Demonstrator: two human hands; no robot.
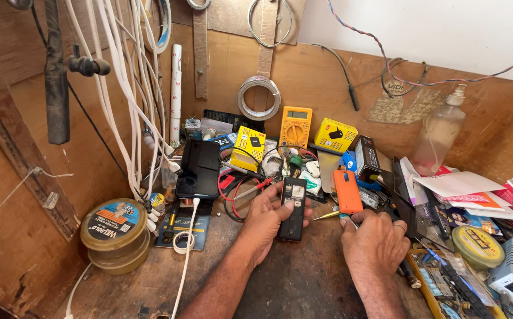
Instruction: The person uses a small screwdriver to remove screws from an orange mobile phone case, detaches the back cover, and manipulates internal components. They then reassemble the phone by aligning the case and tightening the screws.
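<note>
A yellow multimeter (295,126) stands at upper centre, with two small yellow boxes (335,134) beside it. A clear pump bottle (440,134) stands at upper right. White cables (127,88) hang at upper left, above stacked solder-wire spools (114,235). An orange phone (347,191) lies at centre.

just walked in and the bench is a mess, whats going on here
A person sits at a cluttered wooden workbench. The left hand holds a small black phone with its back open, upright off the bench. The right hand rests nearby, gripping a thin tool. An orange phone cover and a yellow meter lie behind.
</note>
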